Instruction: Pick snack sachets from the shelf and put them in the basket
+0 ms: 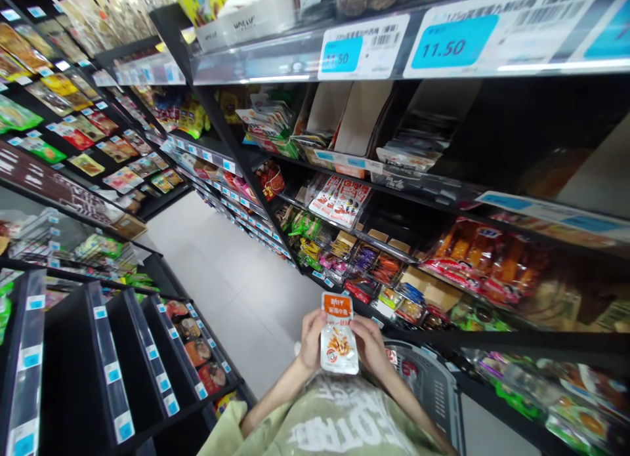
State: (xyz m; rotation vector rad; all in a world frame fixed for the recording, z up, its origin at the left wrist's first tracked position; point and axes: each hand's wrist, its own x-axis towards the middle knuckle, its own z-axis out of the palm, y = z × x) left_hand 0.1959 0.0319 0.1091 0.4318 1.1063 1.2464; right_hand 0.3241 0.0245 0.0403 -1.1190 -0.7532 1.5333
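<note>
A small white and orange snack packet [339, 334] is held upright in front of my chest, with a picture of food on its face. My left hand [313, 338] grips its left edge, the thumb near the front. On the opposite edge, my right hand [368, 341] pinches the packet between thumb and fingers. Some of the fingers on both hands are hidden behind the packet. Just beyond and to the right are the lower shelf's small snack packs [386, 269].
A grey shopping basket [438, 390] with a few items is beside my right forearm. Stocked shelves with a price rail [295, 65] rise on the right. Tiered black racks [105, 351] stand on the left. Between them runs a pale floor aisle [216, 266].
</note>
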